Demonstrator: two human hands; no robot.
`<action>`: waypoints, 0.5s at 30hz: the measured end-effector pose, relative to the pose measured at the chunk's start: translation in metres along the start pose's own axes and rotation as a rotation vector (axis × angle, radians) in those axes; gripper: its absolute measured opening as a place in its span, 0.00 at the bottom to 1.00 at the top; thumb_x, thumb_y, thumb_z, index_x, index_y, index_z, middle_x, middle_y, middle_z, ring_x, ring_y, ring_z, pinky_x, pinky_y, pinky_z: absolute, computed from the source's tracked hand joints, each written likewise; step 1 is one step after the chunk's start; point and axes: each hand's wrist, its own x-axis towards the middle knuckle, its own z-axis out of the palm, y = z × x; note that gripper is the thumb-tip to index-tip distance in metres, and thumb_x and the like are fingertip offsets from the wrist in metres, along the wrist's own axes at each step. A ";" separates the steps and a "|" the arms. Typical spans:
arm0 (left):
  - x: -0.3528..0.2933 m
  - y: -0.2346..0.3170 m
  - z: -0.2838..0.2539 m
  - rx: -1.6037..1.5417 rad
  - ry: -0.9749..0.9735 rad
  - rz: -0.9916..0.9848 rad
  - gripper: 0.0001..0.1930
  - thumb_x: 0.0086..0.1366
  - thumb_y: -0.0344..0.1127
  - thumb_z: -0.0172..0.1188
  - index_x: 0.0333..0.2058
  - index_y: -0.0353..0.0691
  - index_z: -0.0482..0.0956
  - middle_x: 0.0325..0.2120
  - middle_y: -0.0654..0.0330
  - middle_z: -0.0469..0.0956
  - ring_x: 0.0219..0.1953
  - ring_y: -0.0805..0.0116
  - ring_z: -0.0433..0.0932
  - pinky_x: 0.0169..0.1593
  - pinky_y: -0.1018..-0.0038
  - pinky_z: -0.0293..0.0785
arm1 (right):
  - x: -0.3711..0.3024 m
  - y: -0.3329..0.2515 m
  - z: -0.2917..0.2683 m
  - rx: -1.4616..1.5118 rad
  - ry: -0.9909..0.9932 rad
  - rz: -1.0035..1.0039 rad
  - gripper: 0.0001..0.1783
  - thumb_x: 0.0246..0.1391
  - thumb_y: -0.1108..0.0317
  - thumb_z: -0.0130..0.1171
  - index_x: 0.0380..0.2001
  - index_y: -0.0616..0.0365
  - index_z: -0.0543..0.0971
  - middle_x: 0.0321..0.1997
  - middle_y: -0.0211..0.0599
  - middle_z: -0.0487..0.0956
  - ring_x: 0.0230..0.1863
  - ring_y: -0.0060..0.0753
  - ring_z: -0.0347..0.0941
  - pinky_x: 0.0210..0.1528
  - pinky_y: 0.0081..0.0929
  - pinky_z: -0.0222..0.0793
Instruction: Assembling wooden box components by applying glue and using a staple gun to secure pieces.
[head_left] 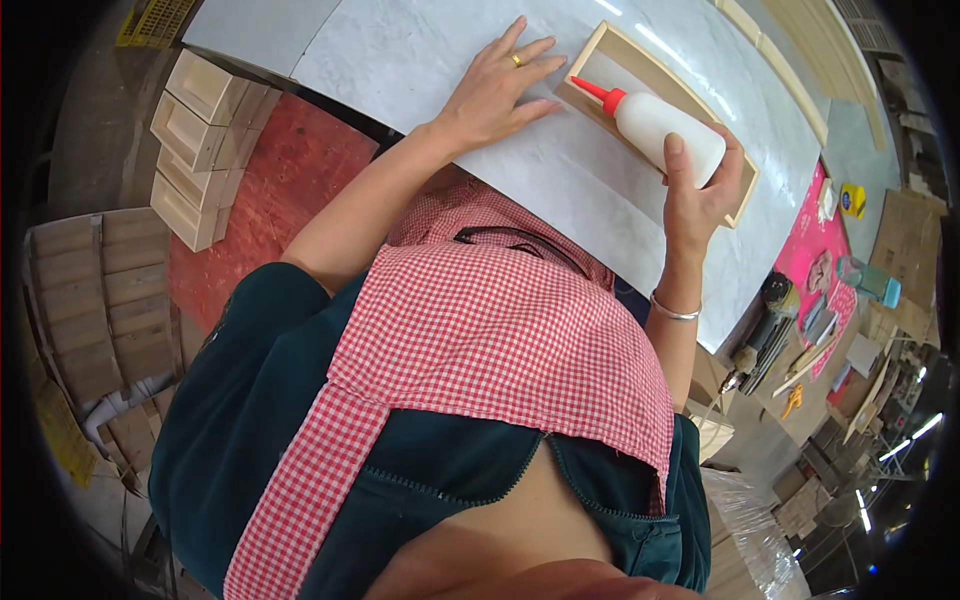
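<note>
My right hand (700, 195) is wrapped round a white squeeze bottle (665, 135) with a red pointed nozzle. The bottle is tilted over a shallow wooden box (735, 205), its nozzle tip near the box's left end. Part of the box is hidden behind the bottle and hand. My left hand (500, 90) lies with fingers spread on the pale marbled tabletop (390, 60), just left of the box and holding nothing. Whether its fingertips touch the box wall I cannot tell.
Several small wooden boxes (195, 150) are stacked on a red surface (265, 190) at the left. Long wooden strips (775, 60) lie along the table's far right. Beyond the right edge are a pink cloth (800, 245), a yellow container (852, 200) and a teal-lidded bottle (870, 280).
</note>
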 end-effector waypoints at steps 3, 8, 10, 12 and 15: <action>-0.004 0.002 0.001 0.040 0.003 -0.002 0.24 0.64 0.47 0.65 0.57 0.49 0.79 0.63 0.61 0.72 0.74 0.50 0.52 0.72 0.58 0.57 | -0.001 -0.003 0.001 -0.052 -0.003 -0.123 0.27 0.51 0.65 0.72 0.51 0.61 0.72 0.44 0.43 0.77 0.41 0.37 0.77 0.43 0.30 0.76; -0.005 0.007 0.000 0.060 -0.002 -0.023 0.21 0.65 0.46 0.63 0.56 0.50 0.81 0.63 0.60 0.72 0.75 0.51 0.51 0.72 0.57 0.56 | 0.006 0.000 0.005 -0.140 0.031 -0.241 0.28 0.50 0.65 0.73 0.51 0.60 0.72 0.44 0.42 0.77 0.41 0.38 0.77 0.43 0.30 0.76; -0.005 0.008 -0.001 0.064 -0.003 -0.027 0.20 0.66 0.46 0.62 0.55 0.51 0.81 0.63 0.59 0.72 0.75 0.51 0.51 0.72 0.57 0.56 | 0.011 0.000 0.006 -0.161 0.045 -0.269 0.28 0.50 0.65 0.73 0.51 0.60 0.72 0.44 0.42 0.77 0.41 0.38 0.77 0.43 0.30 0.76; -0.004 0.009 0.000 0.055 -0.008 -0.036 0.19 0.66 0.45 0.61 0.55 0.51 0.81 0.63 0.59 0.72 0.75 0.51 0.51 0.72 0.57 0.56 | 0.017 0.001 0.007 -0.157 0.052 -0.248 0.28 0.51 0.64 0.73 0.51 0.60 0.72 0.44 0.42 0.78 0.41 0.38 0.77 0.42 0.30 0.76; -0.004 0.010 -0.001 0.049 -0.011 -0.042 0.19 0.67 0.43 0.60 0.55 0.51 0.81 0.63 0.58 0.72 0.75 0.52 0.51 0.72 0.57 0.56 | 0.026 0.001 0.010 -0.151 0.062 -0.231 0.27 0.51 0.64 0.73 0.50 0.60 0.72 0.44 0.42 0.78 0.41 0.38 0.77 0.42 0.30 0.76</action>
